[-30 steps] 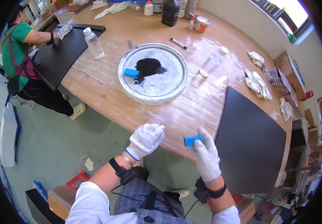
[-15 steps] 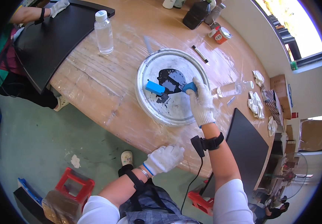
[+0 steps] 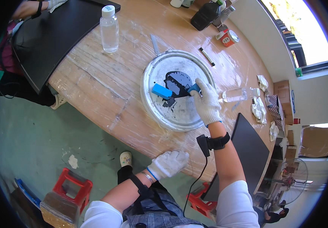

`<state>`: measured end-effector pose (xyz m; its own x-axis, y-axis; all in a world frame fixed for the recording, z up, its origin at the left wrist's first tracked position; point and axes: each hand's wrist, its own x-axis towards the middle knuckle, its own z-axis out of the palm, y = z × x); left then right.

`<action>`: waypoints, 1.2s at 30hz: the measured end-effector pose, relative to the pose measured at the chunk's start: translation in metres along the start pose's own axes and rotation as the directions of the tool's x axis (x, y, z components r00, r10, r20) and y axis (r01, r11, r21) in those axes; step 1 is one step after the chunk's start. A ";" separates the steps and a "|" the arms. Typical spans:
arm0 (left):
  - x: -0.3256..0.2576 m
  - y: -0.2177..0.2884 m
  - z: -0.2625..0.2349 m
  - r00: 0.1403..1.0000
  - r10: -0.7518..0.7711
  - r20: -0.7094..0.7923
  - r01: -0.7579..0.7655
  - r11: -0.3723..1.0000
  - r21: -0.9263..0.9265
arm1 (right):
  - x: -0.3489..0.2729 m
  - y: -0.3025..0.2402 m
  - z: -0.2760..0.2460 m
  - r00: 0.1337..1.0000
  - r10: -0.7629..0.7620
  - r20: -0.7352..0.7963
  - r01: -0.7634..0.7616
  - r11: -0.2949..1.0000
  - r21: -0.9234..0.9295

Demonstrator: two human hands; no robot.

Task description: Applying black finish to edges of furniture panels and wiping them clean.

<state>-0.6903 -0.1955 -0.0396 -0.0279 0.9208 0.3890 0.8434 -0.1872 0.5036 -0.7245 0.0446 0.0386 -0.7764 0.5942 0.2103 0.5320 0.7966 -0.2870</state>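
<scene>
A wooden table (image 3: 107,81), wrapped in clear film, fills the upper middle of the view. A black board (image 3: 53,36) lies on its left end, where another person's gloved hand (image 3: 55,3) rests at the top edge. A second black board (image 3: 249,152) sits at the right, just beside the person's right forearm. On the floor below stand a red stool (image 3: 72,186) on the left and another red stool (image 3: 198,203) under the right elbow.

A round tray (image 3: 160,110) lies at the table's middle, with a patch of black paint (image 3: 177,81) on its upper part. A blue block (image 3: 161,91) lies in the tray, just left of the paint.

The right hand (image 3: 206,102), in a white glove, reaches into the tray and grips a second blue block (image 3: 193,89), pressing it at the right edge of the paint. The left hand (image 3: 168,164), also gloved, rests loosely curled on the table's near edge, holding nothing.

A clear bottle (image 3: 109,29) stands upright left of the tray. Another clear bottle (image 3: 240,94) lies on its side just right of the tray. A black marker (image 3: 207,56) lies above the tray, and white rags (image 3: 259,108) sit further right.
</scene>
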 end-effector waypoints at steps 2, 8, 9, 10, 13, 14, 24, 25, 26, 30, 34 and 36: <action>-0.001 -0.001 -0.002 1.000 -0.010 -0.003 0.010 1.000 0.006 | -0.003 -0.001 -0.003 0.995 0.066 0.070 -0.066 0.998 0.001; 0.002 0.003 -0.001 1.000 -0.002 -0.022 0.003 0.999 0.044 | -0.006 0.017 0.006 0.985 0.165 0.042 -0.170 0.966 0.195; 0.003 0.002 0.001 1.000 -0.001 -0.029 0.003 0.998 0.067 | -0.006 0.018 0.008 0.986 0.165 0.039 -0.169 0.965 0.199; 0.003 0.001 0.003 0.999 0.001 -0.037 0.002 0.996 0.089 | -0.008 0.019 0.011 0.990 0.129 -0.065 -0.111 0.969 0.221; 0.002 -0.001 0.005 0.999 0.012 -0.049 -0.008 0.998 0.068 | -0.016 0.020 0.014 0.989 0.053 -0.138 -0.031 0.988 0.152; 0.002 -0.001 0.005 0.999 0.016 -0.046 -0.013 0.998 0.067 | -0.018 0.021 0.015 0.995 0.010 -0.100 -0.004 0.998 0.066; 0.005 0.000 -0.002 1.000 0.004 0.001 -0.004 0.998 0.062 | -0.017 0.010 0.004 0.971 0.115 -0.208 -0.086 0.986 0.145; 0.006 0.001 -0.002 1.000 -0.002 -0.003 0.002 0.999 0.054 | -0.017 0.010 0.006 0.968 0.128 -0.218 -0.097 0.984 0.149; 0.007 0.001 -0.002 1.000 0.015 0.007 -0.015 0.998 0.057 | -0.017 0.013 0.007 0.977 0.069 -0.203 -0.060 0.997 0.051; 0.011 0.003 -0.006 1.000 -0.017 0.007 0.017 0.997 0.076 | -0.017 0.015 0.000 0.962 0.221 -0.161 -0.184 0.958 0.220; 0.012 0.008 -0.006 0.999 -0.030 -0.020 0.032 0.994 0.104 | -0.065 0.034 -0.035 0.903 0.421 0.086 -0.236 0.319 0.918; 0.015 0.013 -0.007 0.999 -0.046 0.013 0.044 0.991 0.126 | -0.110 0.045 -0.078 0.895 0.360 0.262 -0.213 -0.169 0.962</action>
<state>-0.6834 -0.1867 -0.0219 -0.0597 0.9329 0.3552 0.9023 -0.1017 0.4189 -0.5887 0.0236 0.0752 -0.5921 0.7898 -0.1597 -0.2499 -0.3685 -0.8954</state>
